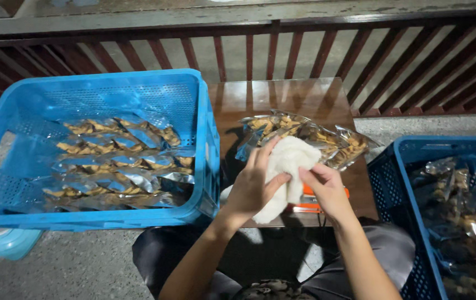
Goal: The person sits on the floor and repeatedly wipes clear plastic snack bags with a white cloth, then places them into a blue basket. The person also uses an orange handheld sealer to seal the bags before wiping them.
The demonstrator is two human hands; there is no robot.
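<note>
Head view shows, nearest, the person's dark-trousered lap (360,255) and both forearms reaching forward. Left hand (252,186) and right hand (327,189) each have their grip pinching a white fluffy cloth (288,166), held between them just above the near edge of a brown wooden tabletop (282,97). Under the cloth lies an orange object (313,200), too hidden to identify. Beyond the hands, clear snack packets (305,133) rest on the tabletop. A light blue crate (110,89) of similar packets stands left; a darker blue crate (405,183) stands right. Farthest, a red-brown railing (316,50).
</note>
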